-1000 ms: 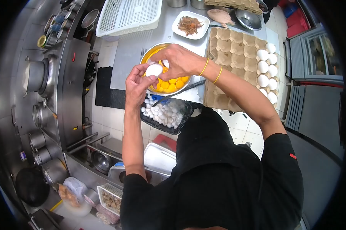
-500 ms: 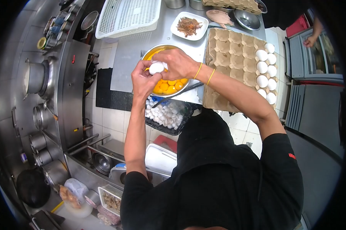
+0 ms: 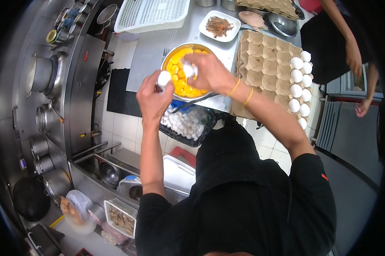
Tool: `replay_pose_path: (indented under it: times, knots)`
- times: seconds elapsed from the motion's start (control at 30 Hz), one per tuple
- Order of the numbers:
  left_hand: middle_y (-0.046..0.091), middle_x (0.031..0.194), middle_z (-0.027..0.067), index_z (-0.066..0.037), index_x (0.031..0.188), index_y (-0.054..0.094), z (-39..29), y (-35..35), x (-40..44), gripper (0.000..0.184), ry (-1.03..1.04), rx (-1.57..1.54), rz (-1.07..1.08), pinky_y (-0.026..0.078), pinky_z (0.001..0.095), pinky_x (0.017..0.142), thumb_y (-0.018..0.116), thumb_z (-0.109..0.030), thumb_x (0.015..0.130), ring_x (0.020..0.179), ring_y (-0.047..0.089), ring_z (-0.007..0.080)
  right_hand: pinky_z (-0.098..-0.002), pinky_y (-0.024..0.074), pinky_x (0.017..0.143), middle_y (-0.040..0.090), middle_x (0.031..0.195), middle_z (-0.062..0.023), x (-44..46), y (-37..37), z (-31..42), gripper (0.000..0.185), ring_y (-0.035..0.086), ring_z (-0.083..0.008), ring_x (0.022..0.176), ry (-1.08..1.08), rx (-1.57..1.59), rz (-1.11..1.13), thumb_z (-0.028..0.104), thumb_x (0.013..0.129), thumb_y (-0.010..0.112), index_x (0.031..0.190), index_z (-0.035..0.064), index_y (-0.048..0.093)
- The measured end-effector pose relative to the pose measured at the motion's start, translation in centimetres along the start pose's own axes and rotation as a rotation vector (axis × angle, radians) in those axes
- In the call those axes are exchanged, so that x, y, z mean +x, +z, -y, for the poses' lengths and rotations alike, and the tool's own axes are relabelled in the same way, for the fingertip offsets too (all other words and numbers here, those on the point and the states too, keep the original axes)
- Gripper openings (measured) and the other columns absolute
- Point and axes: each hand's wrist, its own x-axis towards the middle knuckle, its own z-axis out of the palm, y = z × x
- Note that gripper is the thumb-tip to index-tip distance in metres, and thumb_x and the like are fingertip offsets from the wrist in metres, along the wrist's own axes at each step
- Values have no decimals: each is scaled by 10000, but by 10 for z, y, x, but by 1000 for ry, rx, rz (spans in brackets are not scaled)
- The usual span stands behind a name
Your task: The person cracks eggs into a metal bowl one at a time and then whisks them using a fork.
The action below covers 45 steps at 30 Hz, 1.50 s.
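My left hand [image 3: 152, 100] grips a white egg piece [image 3: 164, 78] narrowly between thumb and fingers at the bowl's left rim; whether it is whole or an empty shell, I cannot tell. My right hand [image 3: 209, 72] is partly closed over the yolks, with a white shell piece [image 3: 188, 70] at its fingertips. Motion blur hides the exact contact, so I cannot tell how firm that hold is.

The metal bowl [image 3: 163, 64] stands on the table [image 3: 147, 64] below both hands, a position that probably lets drips fall inside. Yolks [image 3: 174, 69] cover much of its interior.

The egg carton [image 3: 261, 64] lies right of the bowl, within reach of my right arm. White eggs [image 3: 296, 90] line its right side, leaving the nearer cups free, which likely shows a right-to-left layout by convenience. Shells [image 3: 182, 123] fill the black-lined tub [image 3: 192, 143] on the near side, apparently placed there to shorten the discard path.
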Motion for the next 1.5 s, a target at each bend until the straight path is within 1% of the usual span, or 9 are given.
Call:
replay_pose_path:
  times: [0.13, 0.27, 0.53, 0.67, 0.83, 1.03, 1.2, 1.33, 1.5]
  knots:
    - [681, 1097, 163, 8, 1228, 647, 29, -41, -56, 520, -189, 8, 76, 539, 297, 667, 727, -82, 722, 769, 674, 186, -416, 552, 819, 691, 943, -216, -51, 35, 50, 474, 680, -380, 897, 92, 150, 342, 186, 630, 785, 1050, 0, 667]
    - [642, 1126, 178, 18, 1313, 578, 11, -58, -106, 609, -217, 64, 229, 508, 343, 833, 738, -72, 732, 1002, 642, 237, -430, 510, 830, 642, 975, -230, -74, 76, 71, 816, 649, -358, 960, 379, 530, 325, 596, 741, 773, 1177, -69, 591]
    - [636, 1041, 183, 63, 1178, 610, 6, 2, -140, 528, -101, -323, 208, 490, 351, 881, 792, -13, 688, 1019, 621, 301, -460, 425, 1007, 563, 1183, -258, -121, 54, 79, 763, 544, -410, 1149, 216, 408, 238, 509, 885, 669, 1350, -61, 467]
    - [625, 1051, 95, 32, 1250, 540, 10, 29, -133, 473, -389, -908, 49, 555, 292, 773, 717, 72, 814, 947, 618, 159, -391, 472, 961, 610, 1217, -148, -138, -60, 57, 546, 611, -315, 1085, 347, 116, 8, 153, 754, 815, 1248, 64, 601]
    - [593, 1180, 141, 52, 1305, 496, 101, 58, -122, 466, -405, -705, -234, 543, 287, 838, 672, 51, 873, 1033, 610, 180, -435, 437, 989, 547, 1256, -185, -209, -161, -6, 532, 500, -397, 1168, 413, -748, -28, 0, 693, 615, 1221, 39, 568]
    - [501, 1356, 253, 50, 1418, 418, 111, 70, -99, 553, -256, -153, -253, 421, 431, 1044, 636, -69, 923, 1227, 527, 353, -396, 504, 837, 591, 1151, -170, -217, -168, -18, 508, 603, -352, 991, 464, -593, -70, -10, 670, 696, 1159, 30, 569]
    - [503, 1333, 291, 47, 1392, 459, 126, 93, -92, 491, 21, 74, -362, 417, 469, 1030, 595, -104, 944, 1230, 497, 446, -296, 527, 741, 661, 1053, -77, -214, -188, -25, 415, 631, -152, 870, 678, -284, -198, -28, 718, 750, 1116, 17, 641]
    - [499, 1342, 273, 32, 1385, 477, 137, 94, -89, 482, -106, -3, -127, 401, 486, 1052, 600, -76, 933, 1224, 500, 441, -353, 517, 909, 628, 1201, -160, -190, -192, -26, 460, 623, -234, 1049, 725, 663, -538, 44, 810, 635, 1256, -39, 557]
    - [583, 1220, 157, 33, 1377, 503, 101, 45, -67, 491, -309, -483, -156, 535, 264, 710, 657, -97, 929, 906, 632, 154, -374, 534, 818, 650, 1047, -126, -115, -136, -38, 308, 640, -268, 948, 633, 1324, -429, 166, 854, 648, 1110, 5, 594]
